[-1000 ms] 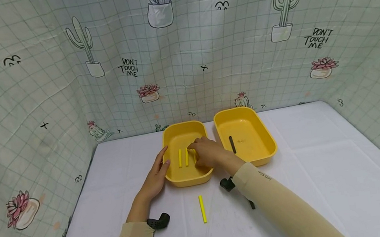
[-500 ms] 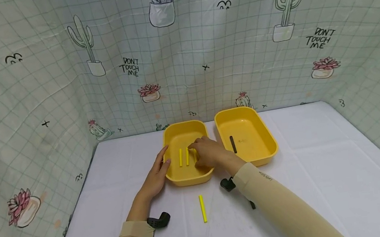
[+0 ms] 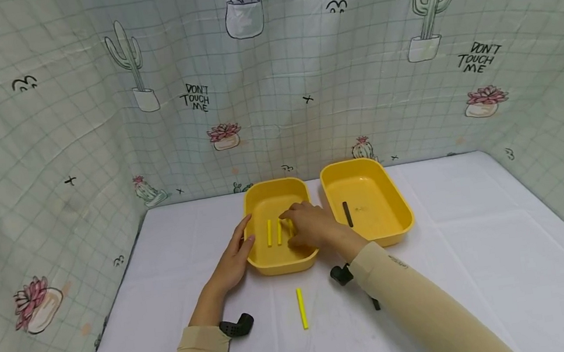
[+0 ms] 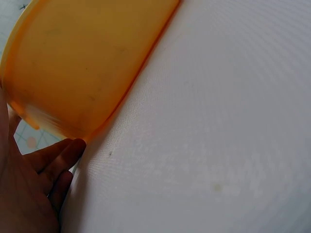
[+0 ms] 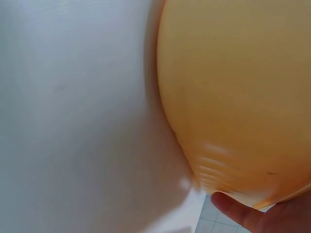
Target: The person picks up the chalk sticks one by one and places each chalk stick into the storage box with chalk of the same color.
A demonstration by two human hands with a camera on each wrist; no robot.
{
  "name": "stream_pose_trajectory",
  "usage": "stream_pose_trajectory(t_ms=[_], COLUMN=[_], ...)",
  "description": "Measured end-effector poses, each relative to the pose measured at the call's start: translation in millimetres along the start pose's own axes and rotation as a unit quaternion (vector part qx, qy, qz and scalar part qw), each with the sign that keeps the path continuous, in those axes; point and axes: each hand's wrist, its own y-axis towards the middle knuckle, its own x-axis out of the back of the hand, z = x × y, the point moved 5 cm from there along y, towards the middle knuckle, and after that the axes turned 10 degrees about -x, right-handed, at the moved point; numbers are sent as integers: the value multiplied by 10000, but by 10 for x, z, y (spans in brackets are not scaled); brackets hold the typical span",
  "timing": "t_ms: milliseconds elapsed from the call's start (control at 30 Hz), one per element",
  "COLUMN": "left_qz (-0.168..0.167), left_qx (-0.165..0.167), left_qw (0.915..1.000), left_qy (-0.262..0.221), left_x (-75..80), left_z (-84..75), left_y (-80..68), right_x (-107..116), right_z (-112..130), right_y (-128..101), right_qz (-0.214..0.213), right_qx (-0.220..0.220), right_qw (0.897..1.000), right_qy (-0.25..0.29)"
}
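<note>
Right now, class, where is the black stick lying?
In the head view, the black stick lies inside the right-hand yellow tray, near its left wall, just beyond the person's right hand, which reaches into the left yellow tray.

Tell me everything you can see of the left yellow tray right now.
The left yellow tray is a shallow, rounded rectangle of smooth plastic, sitting flat on the white table. Two yellow sticks lie side by side inside. The left hand rests against its left wall; the right hand reaches inside, fingers curled.
</note>
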Motion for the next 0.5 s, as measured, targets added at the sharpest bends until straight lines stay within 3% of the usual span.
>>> stream_pose_trajectory(t_ms=[233, 500], left_qz=[-14, -83], left_qx=[-12, 1], left_qw=[9999, 10000], left_qy=[-104, -34], left_x=[-21, 7], left_z=[-1, 29], left_y=[13, 4], right_x=[79, 196], right_z=[-3, -19], right_y=[-68, -277], right_qz=[-756, -1138], right_qx=[219, 448], right_qw=[9965, 9921], right_qy=[-276, 273])
